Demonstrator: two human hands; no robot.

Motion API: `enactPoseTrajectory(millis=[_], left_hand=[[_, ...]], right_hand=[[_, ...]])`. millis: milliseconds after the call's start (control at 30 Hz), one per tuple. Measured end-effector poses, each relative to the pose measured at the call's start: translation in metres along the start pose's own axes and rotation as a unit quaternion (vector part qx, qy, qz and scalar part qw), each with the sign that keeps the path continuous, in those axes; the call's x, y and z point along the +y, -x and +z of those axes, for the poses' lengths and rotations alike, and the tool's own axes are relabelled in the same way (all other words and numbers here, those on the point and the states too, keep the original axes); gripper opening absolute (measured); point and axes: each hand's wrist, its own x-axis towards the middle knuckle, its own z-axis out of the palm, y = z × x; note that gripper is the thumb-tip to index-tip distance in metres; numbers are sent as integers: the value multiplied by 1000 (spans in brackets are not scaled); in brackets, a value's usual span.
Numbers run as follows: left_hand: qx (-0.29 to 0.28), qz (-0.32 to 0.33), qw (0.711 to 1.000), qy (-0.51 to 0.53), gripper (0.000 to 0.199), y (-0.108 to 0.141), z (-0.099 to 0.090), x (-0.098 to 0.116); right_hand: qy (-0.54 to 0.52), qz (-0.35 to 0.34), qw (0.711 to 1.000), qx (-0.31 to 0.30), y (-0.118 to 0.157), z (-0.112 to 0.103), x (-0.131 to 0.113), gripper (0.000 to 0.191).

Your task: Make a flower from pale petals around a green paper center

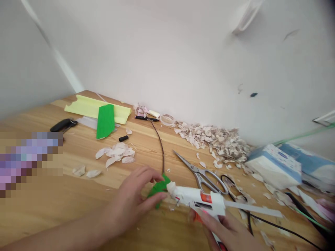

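Observation:
A white and orange glue gun (209, 200) is gripped by my right hand (225, 228), with a glue stick sticking out of its back. Its nozzle end points left, close to a green paper piece (158, 190). My left hand (138, 193) pinches that green piece between thumb and fingers. A thin brown stem (160, 144) runs up from the green piece toward the wall. The nozzle tip is partly hidden by a whitish lump, so I cannot tell whether it touches the green paper.
Metal scissors (200, 174) lie behind the glue gun. Pale petals (117, 153) lie left of centre, with a heap of scraps (217, 139) by the wall. Tissue packs (277, 164) stand right. Green paper (105, 121) rests on a yellow sheet (86, 106). A black cord (277, 226) crosses at right.

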Motion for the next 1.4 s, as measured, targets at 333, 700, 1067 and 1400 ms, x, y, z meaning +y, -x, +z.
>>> enactPoseTrajectory(millis=[333, 700, 1067, 1400], left_hand=[[13, -107, 981, 160, 11, -1, 19, 30], [-10, -317, 848, 425, 40, -7, 43, 46], [-82, -339, 818, 458, 27, -15, 42, 60], [-137, -327, 848, 395, 23, 2, 63, 63]], right_hand=[[-64, -49, 995, 60, 16, -9, -4, 51], [166, -326, 903, 225, 31, -18, 18, 22], [369, -482, 731, 311, 29, -23, 28, 42], [144, -332, 869, 337, 27, -30, 36, 23]])
